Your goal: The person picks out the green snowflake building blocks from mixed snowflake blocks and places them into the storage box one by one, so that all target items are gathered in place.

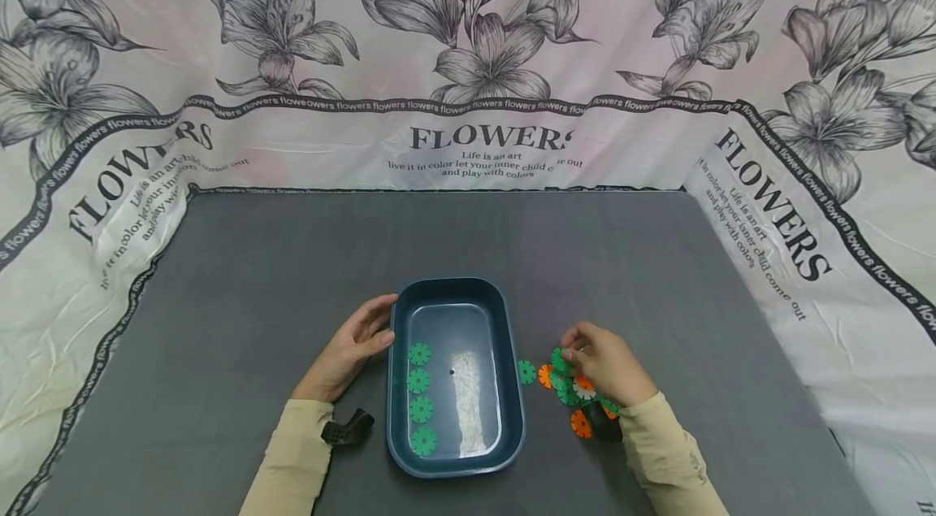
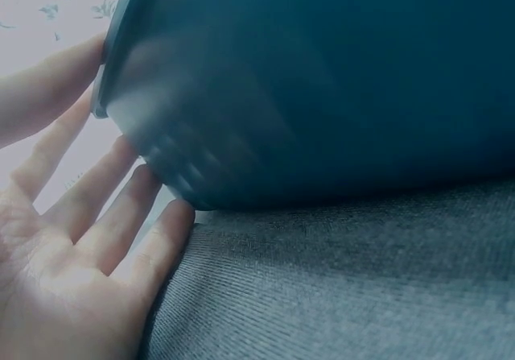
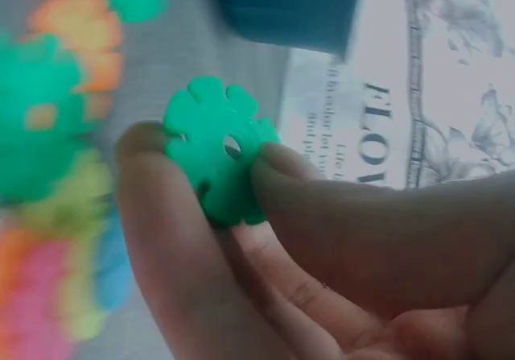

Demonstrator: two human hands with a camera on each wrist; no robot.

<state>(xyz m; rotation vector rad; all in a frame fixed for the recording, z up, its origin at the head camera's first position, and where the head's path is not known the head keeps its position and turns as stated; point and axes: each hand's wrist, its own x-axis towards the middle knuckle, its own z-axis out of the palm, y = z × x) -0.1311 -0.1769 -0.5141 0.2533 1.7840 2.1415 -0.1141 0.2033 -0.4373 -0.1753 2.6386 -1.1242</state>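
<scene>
A blue plastic tray (image 1: pixel 453 329) lies on the grey cloth, with several green interlocking discs (image 1: pixel 420 409) in a column along its left side. My left hand (image 1: pixel 349 349) touches the tray's left wall. In the left wrist view, the fingers (image 2: pixel 121 223) reach fairly straight against the tray's side, and the thumb is up at the rim. Right of the tray, my right hand (image 1: pixel 613 366) pinches a green notched disc (image 3: pixel 209 155) between thumb and finger. Beneath that hand is a loose pile of discs, green, orange (image 1: pixel 581 423) and white, partly hidden by it.
One green disc (image 1: pixel 526 372) lies just off the tray's right edge. Blurred yellow, pink (image 3: pixel 40 304) and blue pieces show in the right wrist view. A black strap-like device (image 1: pixel 348 428) is at the left wrist. Flower-printed cloth (image 1: pixel 490 146) borders the grey surface (image 1: pixel 292 256).
</scene>
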